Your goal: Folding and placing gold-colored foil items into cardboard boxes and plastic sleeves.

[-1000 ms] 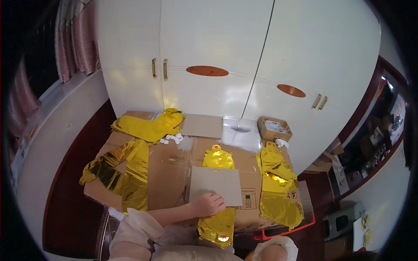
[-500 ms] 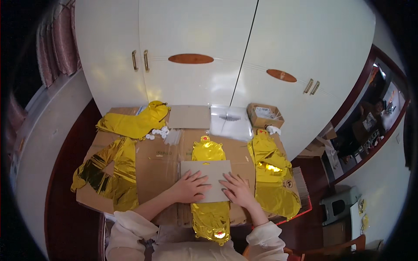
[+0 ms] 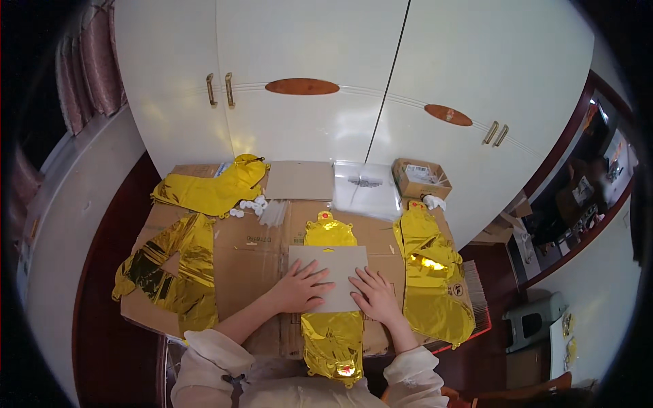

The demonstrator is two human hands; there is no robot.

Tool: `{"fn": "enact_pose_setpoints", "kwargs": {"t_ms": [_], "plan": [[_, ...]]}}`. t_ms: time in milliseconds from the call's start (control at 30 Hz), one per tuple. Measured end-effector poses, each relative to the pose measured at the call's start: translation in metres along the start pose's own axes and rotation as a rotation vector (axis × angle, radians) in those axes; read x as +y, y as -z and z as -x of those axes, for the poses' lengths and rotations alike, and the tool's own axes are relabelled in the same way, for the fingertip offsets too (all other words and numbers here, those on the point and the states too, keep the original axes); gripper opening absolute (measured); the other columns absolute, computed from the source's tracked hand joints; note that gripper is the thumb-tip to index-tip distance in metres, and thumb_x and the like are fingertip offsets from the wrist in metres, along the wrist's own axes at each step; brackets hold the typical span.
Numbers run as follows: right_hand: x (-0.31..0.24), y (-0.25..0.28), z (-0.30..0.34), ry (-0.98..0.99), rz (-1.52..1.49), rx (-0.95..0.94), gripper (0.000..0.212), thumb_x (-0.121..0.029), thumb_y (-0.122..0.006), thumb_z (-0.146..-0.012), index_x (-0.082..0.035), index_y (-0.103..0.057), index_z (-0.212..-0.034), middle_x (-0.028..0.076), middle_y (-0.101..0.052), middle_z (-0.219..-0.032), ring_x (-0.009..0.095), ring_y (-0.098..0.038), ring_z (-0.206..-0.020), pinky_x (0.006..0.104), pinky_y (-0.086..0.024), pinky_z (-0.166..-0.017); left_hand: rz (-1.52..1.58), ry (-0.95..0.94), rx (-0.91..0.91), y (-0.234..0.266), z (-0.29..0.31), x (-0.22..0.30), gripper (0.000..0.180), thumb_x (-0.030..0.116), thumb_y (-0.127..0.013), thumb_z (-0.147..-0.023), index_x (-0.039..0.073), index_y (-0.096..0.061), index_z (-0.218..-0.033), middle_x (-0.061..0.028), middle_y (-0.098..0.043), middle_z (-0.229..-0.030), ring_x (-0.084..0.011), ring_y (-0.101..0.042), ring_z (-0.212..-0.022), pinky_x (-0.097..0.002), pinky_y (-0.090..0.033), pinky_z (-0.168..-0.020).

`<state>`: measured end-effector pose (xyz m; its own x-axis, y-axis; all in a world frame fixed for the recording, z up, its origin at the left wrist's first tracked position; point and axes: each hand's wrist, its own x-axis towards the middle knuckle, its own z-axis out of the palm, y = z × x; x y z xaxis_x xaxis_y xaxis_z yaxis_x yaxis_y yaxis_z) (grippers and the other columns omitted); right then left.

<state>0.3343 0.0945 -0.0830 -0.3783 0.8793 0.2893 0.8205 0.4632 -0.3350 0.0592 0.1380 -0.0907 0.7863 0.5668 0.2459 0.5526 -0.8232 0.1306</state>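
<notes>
A grey card sheet with a small hang slot at its top lies across a flat gold foil balloon, hiding its middle. The balloon's ends show above and below the card, and its lower end hangs over the near edge. My left hand rests on the card's left half, fingers spread. On its right edge lies my right hand, also flat with fingers apart. More gold foil balloons are spread on the right, on the left and at the far left.
Cardboard covers the work surface. At the back are another grey card, a stack of clear plastic bags and a small carton. White round pieces and clear strips lie nearby. White cabinets stand behind.
The whole view has shifted slightly, moving the scene a little to the right. My hands stay flat on the card in nearly the same place.
</notes>
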Motion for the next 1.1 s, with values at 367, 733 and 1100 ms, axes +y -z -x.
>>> {"fn": "enact_pose_setpoints", "kwargs": {"t_ms": [367,733,1100], "plan": [[-0.0061,0.0011,-0.0026,-0.025,0.101,-0.043,0.046,-0.038,-0.054,-0.093,-0.018,-0.053,-0.135,0.007,-0.045,-0.147,0.030,-0.039,-0.137,0.0509,-0.028,-0.112,-0.024,0.031,-0.039,0.0010,-0.0020,-0.0031,0.048,0.044,-0.056,-0.092,0.032,-0.050,-0.138,-0.0049,-0.041,-0.150,-0.0347,-0.032,-0.140,-0.0650,-0.023,-0.110],[-0.0084,0.0020,-0.0043,-0.032,0.096,-0.054,0.045,-0.038,-0.052,-0.094,-0.018,-0.052,-0.135,0.008,-0.045,-0.146,0.029,-0.038,-0.137,0.0510,-0.027,-0.113,0.013,0.059,-0.020,0.0064,-0.0019,-0.0012,0.046,0.044,-0.058,-0.090,0.030,-0.055,-0.134,-0.0034,-0.043,-0.148,-0.0319,-0.033,-0.140,-0.0619,-0.023,-0.111],[-0.0077,0.0021,-0.0029,-0.017,0.072,-0.045,0.046,-0.034,-0.054,-0.093,-0.017,-0.051,-0.135,0.009,-0.044,-0.147,0.030,-0.038,-0.137,0.0518,-0.027,-0.112,0.022,0.047,0.011,0.0058,-0.0029,-0.0015,0.045,0.044,-0.060,-0.088,0.031,-0.057,-0.131,-0.0025,-0.046,-0.145,-0.0304,-0.036,-0.138,-0.0591,-0.026,-0.110]]}}
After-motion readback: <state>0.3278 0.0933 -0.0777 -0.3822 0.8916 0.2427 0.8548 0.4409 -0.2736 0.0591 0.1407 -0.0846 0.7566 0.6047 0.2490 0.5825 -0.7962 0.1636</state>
